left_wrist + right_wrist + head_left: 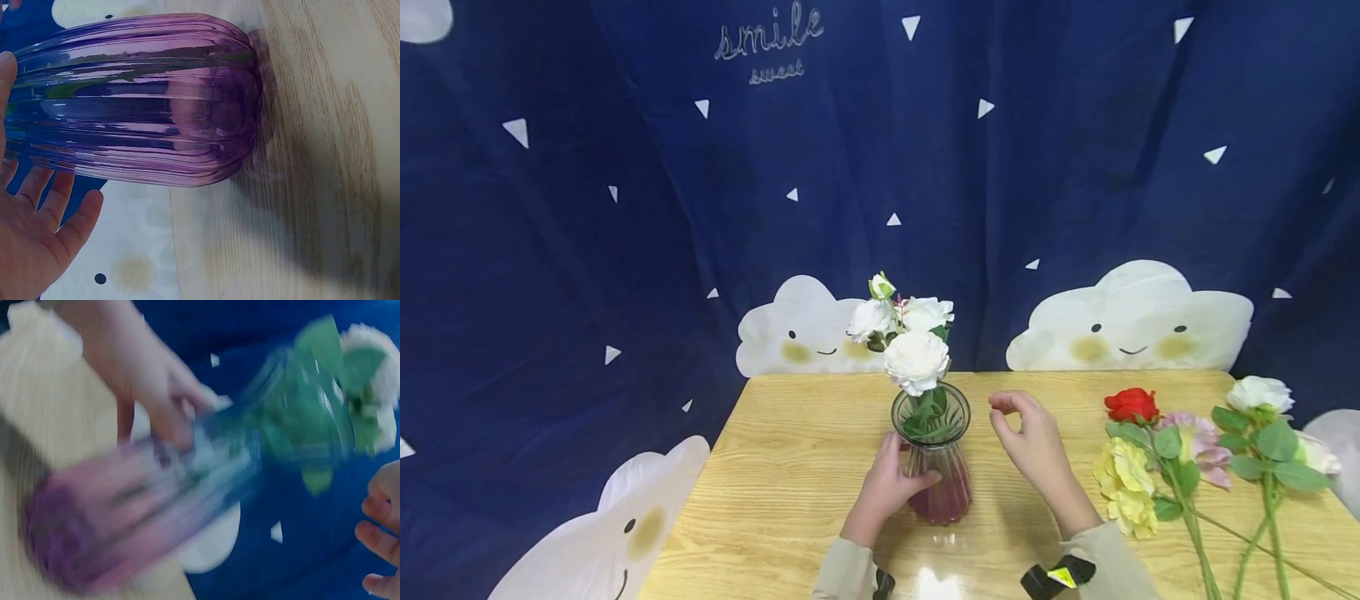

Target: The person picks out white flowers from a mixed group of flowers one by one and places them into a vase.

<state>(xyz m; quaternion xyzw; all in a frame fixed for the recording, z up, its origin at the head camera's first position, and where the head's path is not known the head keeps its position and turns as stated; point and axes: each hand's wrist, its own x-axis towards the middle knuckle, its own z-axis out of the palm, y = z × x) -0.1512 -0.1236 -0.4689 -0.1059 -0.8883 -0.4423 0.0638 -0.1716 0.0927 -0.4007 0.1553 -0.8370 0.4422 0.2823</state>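
A ribbed glass vase (942,483), clear at the top and pink-purple toward its base, stands upright on the wooden table. White artificial roses (916,360) lean left out of its mouth, their green leaves (312,412) showing inside the neck. My left hand (887,483) holds the vase's left side, thumb across the front and fingers around behind. To the right of the vase, my right hand (1032,433) is raised with loosely bent fingers and nothing between them; it is apart from the glass. The right wrist view is blurred.
On the table's right side lie a red rose (1131,405), yellow flowers (1124,483), a pale purple flower (1202,446) and white roses (1260,394), their stems pointing toward me. A dark blue curtain (865,167) with cloud figures hangs behind the table (790,450).
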